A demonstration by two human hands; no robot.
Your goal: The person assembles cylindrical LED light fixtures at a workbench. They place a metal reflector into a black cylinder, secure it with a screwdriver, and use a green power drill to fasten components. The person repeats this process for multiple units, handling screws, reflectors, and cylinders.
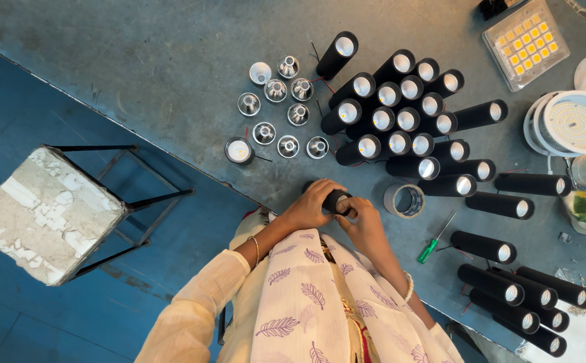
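My left hand [311, 204] wraps around a black cylindrical lamp housing [337, 200] held over the near edge of the grey worktable [172, 74]. My right hand [362, 222] grips the housing's open end from the other side, fingers on its rim. Both hands touch the same housing. Just right of them lies a roll of tape [404, 200]. A green-handled screwdriver [435, 239] rests on the table beyond my right wrist.
Many black tube lamps [400, 121] stand and lie across the table. Several silver reflector cups [279, 107] sit to their left. Round white LED panels [579, 122] and a square LED module [526, 43] are at the right. A worn stool [44, 212] stands on the blue floor.
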